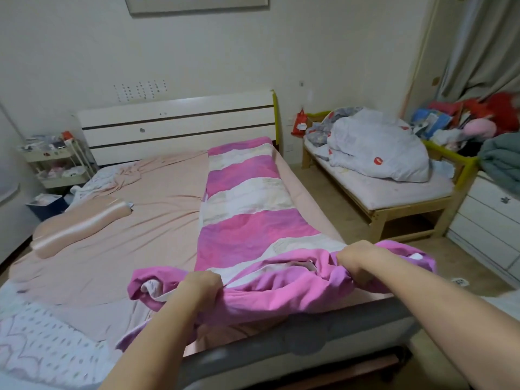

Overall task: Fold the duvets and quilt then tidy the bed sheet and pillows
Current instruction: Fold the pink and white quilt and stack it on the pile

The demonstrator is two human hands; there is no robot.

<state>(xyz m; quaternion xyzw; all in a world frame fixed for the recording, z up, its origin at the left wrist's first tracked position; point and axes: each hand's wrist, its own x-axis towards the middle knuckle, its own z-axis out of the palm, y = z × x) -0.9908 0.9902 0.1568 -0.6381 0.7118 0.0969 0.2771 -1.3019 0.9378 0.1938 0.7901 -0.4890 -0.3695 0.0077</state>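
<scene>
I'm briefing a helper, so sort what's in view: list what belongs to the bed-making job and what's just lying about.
Part of the job:
- pink and white striped duvet, gripped at its near end by the left hand and right hand
- pink bed sheet, wrinkled
- pink pillow
- patterned quilt at the near left corner

Lying about:
- small wooden bed with bundled grey bedding
- white trolley
- white drawers
</scene>
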